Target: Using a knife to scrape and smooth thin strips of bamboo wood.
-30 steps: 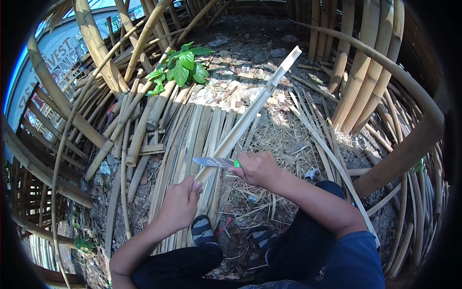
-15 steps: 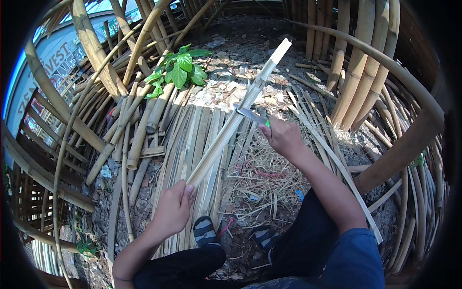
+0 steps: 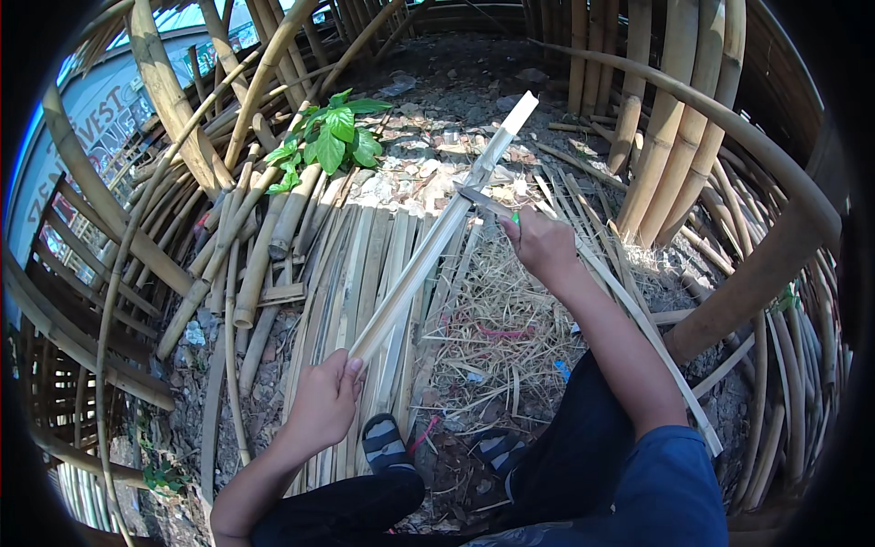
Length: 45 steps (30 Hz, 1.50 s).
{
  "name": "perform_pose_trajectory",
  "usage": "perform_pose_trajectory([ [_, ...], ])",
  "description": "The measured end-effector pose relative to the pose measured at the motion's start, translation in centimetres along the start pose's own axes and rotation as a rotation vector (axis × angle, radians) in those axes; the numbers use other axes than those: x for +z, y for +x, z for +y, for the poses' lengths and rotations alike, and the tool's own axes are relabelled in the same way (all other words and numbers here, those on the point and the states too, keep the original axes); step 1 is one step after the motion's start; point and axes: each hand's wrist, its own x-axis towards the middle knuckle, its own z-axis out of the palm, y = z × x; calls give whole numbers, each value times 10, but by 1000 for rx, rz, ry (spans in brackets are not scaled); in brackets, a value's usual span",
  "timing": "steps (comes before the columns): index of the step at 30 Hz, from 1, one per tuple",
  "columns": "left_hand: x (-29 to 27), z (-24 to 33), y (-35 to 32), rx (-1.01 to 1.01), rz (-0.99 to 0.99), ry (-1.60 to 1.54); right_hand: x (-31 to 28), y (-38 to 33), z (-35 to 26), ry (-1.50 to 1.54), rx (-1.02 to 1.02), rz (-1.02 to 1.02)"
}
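Observation:
My left hand (image 3: 325, 399) is closed round the near end of a long split bamboo strip (image 3: 419, 272). The strip slants up and away to the right, its pale far end raised off the ground. A knife (image 3: 484, 202) with a grey blade and a bit of green at its handle is gripped in my right hand (image 3: 544, 244). Its blade lies across the strip, touching it well past the middle. Most of the knife's handle is hidden by my fingers. Below the strip, a row of flat bamboo slats (image 3: 351, 264) lies side by side on the ground.
Thin shavings (image 3: 501, 351) cover the ground before my feet. Bamboo poles (image 3: 260, 264) and a leafy green plant (image 3: 333, 137) are at the left. Thick upright bamboo posts (image 3: 688, 128) stand at the right, by a long slat (image 3: 647, 337) beside my right arm.
The strip's raised far end has dipped lower and a little left. My right hand and the knife have shifted slightly along with it; the left hand still grips the near end.

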Motion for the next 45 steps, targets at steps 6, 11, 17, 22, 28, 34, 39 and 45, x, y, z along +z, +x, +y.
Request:
perform_pose_trajectory([
  [6,2,-9,1,21,30,2,2,-13,-30,484,235,-149],
  [11,4,-3,1,52,28,54,-12,-39,-82,581,72,-242],
  [17,3,-1,-5,5,23,71,-2,28,26,-116,483,-212],
  [22,-2,1,1,-44,1,15,-2,0,100,10,791,-124],
  [28,2,-14,9,-55,32,-164,-30,4,-12,459,426,-67],
  [34,5,3,22,-104,-18,-279,-42,-48,-116,662,-149,-396],
  [39,9,4,27,-81,-67,-335,-37,-59,-136,908,-241,-523],
  [45,7,11,24,-149,-238,-518,-48,-63,-146,1713,256,-1283],
])
